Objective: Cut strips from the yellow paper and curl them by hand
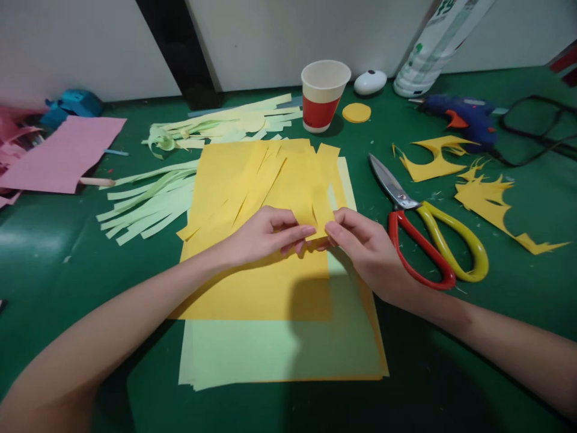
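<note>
The left hand [270, 236] and right hand [367, 249] each pinch yellow paper [322, 210] between thumb and fingers, above one yellow sheet [252, 294] on pale green paper [270, 355]. Nearby lie one pair of scissors [402, 195], one glue gun [469, 117], one yellow disc [356, 112] and two yellow offcuts [417, 171]. One bottle [419, 69] bears unreadable green lettering; one red-and-white cup [318, 111] stands behind, its bottom hidden.

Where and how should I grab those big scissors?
Probably by the red handle and yellow handle, from the right: the scissors lie flat with blades pointing away to the far left, the handle loops sit at the near right, and the right hand crowds their left.
</note>
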The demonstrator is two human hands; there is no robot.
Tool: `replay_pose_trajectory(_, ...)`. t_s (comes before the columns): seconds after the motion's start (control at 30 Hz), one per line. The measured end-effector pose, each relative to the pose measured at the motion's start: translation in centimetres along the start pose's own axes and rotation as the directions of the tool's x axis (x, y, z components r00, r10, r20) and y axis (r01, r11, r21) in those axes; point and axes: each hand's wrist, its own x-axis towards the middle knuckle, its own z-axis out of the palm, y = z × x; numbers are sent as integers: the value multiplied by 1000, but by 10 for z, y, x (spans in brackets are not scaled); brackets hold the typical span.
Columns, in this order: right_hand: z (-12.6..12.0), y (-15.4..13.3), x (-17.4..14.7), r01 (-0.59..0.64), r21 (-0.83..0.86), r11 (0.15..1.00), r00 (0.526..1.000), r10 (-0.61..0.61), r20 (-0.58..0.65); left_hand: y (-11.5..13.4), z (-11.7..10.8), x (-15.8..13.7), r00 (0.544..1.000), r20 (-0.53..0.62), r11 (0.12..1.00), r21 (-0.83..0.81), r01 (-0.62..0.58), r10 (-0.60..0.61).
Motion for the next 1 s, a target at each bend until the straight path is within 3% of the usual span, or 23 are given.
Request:
replay_pose_trajectory(0.3, 1, 0, 0, 6, 23, 1000, 1000, -6, -28, -1, 2, 0, 999, -36, 1000, -9, -14, 14)
replay_pose_trajectory(0.5, -1, 7, 0, 36, 232, 972, 994, -11, -109, -1, 1, 0, 999, -36, 998, -69, 12, -15)
replay_pose_trajectory(0.77, 0, -3, 1, 59, 3, 998, 998, -59, 23, 9, -1, 0, 990, 127, 997, -45, 69, -63)
replay_pose_trajectory(1.0, 3, -10, 1, 1, -19, 1000, 994, 1, 105, 12, -8, -2, 984, 155, 996, 22, 90, -92)
